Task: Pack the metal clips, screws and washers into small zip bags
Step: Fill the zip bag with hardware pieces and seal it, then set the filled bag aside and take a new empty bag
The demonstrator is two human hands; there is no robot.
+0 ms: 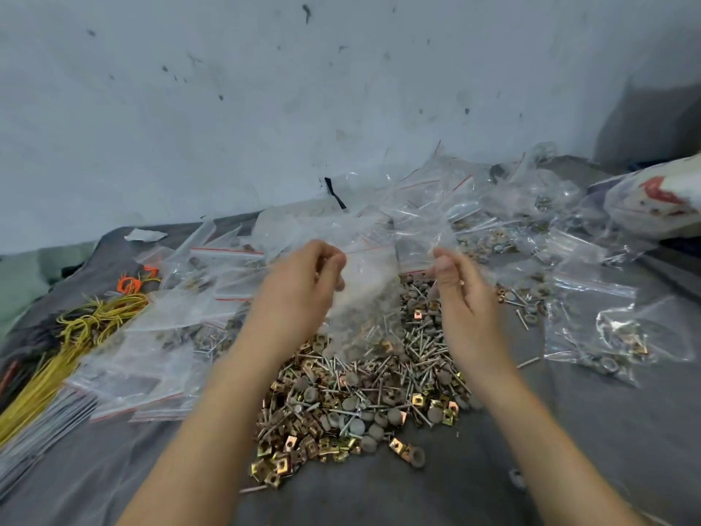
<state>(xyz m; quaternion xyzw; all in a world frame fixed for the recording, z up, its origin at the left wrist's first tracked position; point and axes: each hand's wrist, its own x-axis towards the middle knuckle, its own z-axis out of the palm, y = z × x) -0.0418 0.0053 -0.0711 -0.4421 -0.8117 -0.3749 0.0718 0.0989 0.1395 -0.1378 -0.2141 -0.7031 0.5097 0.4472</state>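
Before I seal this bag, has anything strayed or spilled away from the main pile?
Yes. A round grey piece lies alone on the cloth, near-right of the pile, and one screw sits off its near-left edge. The zip bag in your left hand looks intact.

We note brassy gold clips (pixel 282 465), silver screws (pixel 421 347), dull grey washers (pixel 394 415); clear bags (pixel 212 267) with red stripes; yellow cords (pixel 95 320); grey cloth (pixel 569 430); dark-specked pale wall (pixel 265 108).

Informal small-parts packing spot, prob. a home workshop. Evidence: stained, scuffed blue-grey wall (pixel 265 108); creased grey cloth (pixel 569 430) as work surface; heap of clips, screws and washers (pixel 360 392) loose on it; empty zip bags (pixel 125 370) stacked left, filled bags (pixel 599 336) right; yellow wire bundle (pixel 76 336) far left.
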